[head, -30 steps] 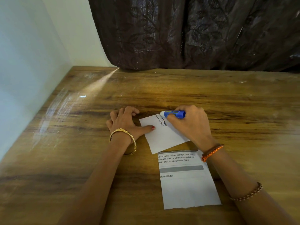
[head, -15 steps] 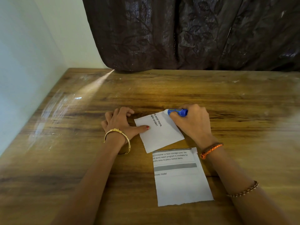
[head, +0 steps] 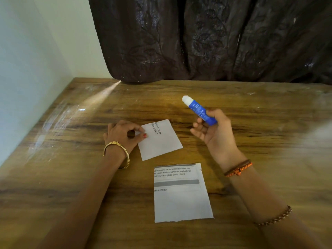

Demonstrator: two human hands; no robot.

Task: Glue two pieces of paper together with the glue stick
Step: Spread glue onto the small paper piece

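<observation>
Our right hand (head: pixel 215 135) held the blue plastic glue stick (head: pixel 199 110) raised above the wooden tabletop (head: pixel 251 123), white tip up. Our left hand (head: pixel 124 135) pinched the small white paper piece's (head: pixel 161 141) edge; the larger printed paper sheet (head: pixel 181 194) lay nearer us.

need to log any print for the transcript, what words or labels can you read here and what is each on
Small paper under the left hand: "...and more." and "...gle order!", line starts cut off.
Large paper: "...container or floor storage zone, the"; "...quick wash program is available for"; "...ndry area to place sorted items."; "...chine model". Left edge cut off, partly blurred.
Glue stick in the right hand: label print too small to read.
</observation>
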